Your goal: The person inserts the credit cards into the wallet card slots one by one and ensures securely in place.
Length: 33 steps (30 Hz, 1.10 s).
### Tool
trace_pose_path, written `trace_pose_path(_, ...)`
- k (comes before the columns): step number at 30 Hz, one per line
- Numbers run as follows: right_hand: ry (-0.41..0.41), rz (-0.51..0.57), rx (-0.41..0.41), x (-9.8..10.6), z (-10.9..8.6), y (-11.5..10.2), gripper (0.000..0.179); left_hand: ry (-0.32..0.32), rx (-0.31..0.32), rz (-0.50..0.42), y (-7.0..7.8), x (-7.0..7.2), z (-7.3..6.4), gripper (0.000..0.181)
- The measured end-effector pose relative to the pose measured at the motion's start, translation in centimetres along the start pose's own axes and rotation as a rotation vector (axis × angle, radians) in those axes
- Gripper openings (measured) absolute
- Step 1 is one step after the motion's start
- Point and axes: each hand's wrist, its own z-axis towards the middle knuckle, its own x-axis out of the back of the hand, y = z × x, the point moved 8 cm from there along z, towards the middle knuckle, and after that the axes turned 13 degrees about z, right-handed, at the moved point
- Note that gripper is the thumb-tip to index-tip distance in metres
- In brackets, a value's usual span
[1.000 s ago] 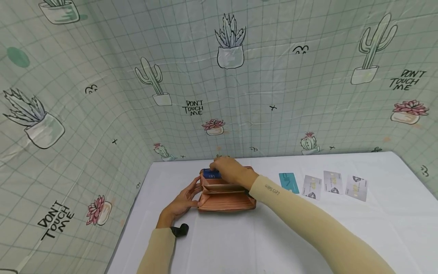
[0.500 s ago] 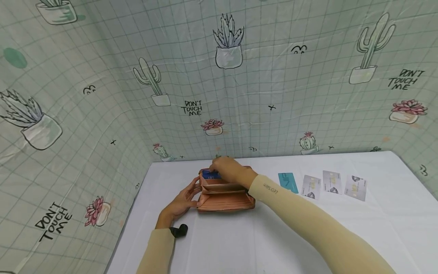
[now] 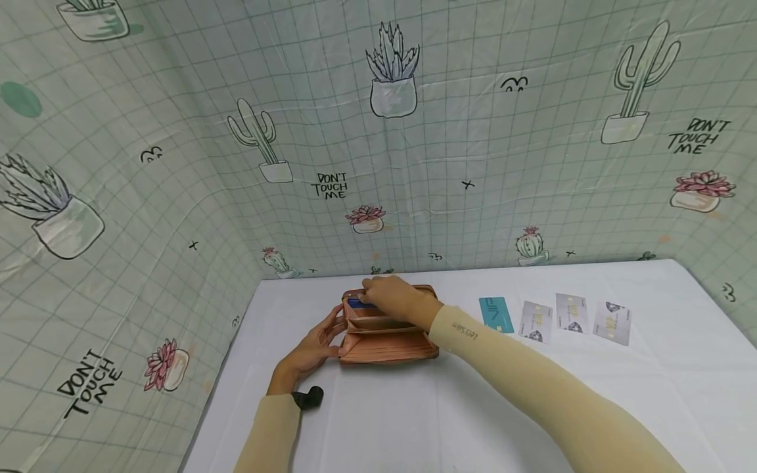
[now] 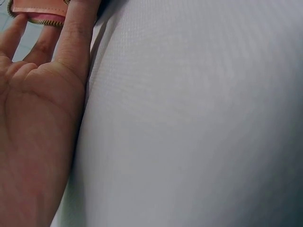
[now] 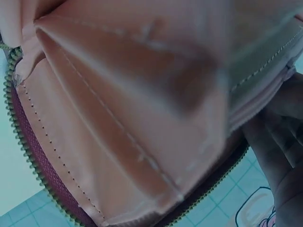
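An orange zip-around wallet (image 3: 387, 346) lies unfolded on the table, its pockets and dividers facing up. At its left end, my left hand (image 3: 313, 345) holds it steady, thumb by the front corner and fingers along the side. In the left wrist view, fingers (image 4: 45, 45) touch its zip edge. My right hand (image 3: 393, 299) reaches over the back section and pinches a blue card (image 3: 357, 303) in a rear pocket; only a strip of the card shows. The right wrist view has the wallet's folded gusset (image 5: 118, 118) close up, with the right fingertips out of sight.
Right of the wallet lie a teal card (image 3: 495, 315) and several silver cards (image 3: 536, 321) in a loose row on the white table (image 3: 473, 420). Behind and to the left hangs a patterned cloth (image 3: 461, 138). A black wrist-worn device (image 3: 309, 398) sits at my left wrist.
The blue card has gone deeper into the wallet's rear pocket, so less of it shows. My right hand moved slightly with it; the left hand keeps its place on the wallet.
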Motion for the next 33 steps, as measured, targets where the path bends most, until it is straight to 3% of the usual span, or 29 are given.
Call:
trace_pose_path(13,-0.031,0.042,-0.042,0.2,-1.4,-0.8,0.028,-0.018,-0.008,-0.048,-0.1,-0.1,-0.1,0.091)
trace_pose_path(16,0.0,0.132,-0.056,0.2,-1.9,-0.4,0.033,-0.015,0.001,-0.046,-0.1,-0.1,0.0,0.089)
trace_pose_path(20,0.084,0.369,-0.077,0.6,-3.3,0.5,0.043,-0.02,0.003,-0.049,0.7,-0.4,-0.1,0.091)
trace_pose_path(24,0.238,0.572,-0.096,2.1,-6.2,1.4,0.041,-0.028,0.015,-0.055,1.9,-0.9,-0.2,0.094)
trace_pose_path(29,0.461,0.71,-0.111,4.2,-12.0,2.9,0.037,-0.029,0.032,-0.04,2.4,-1.0,-0.4,0.094)
trace_pose_path(33,0.559,0.754,-0.241,4.3,-17.2,5.2,0.036,-0.027,0.024,-0.033,2.6,-0.7,-0.7,0.093)
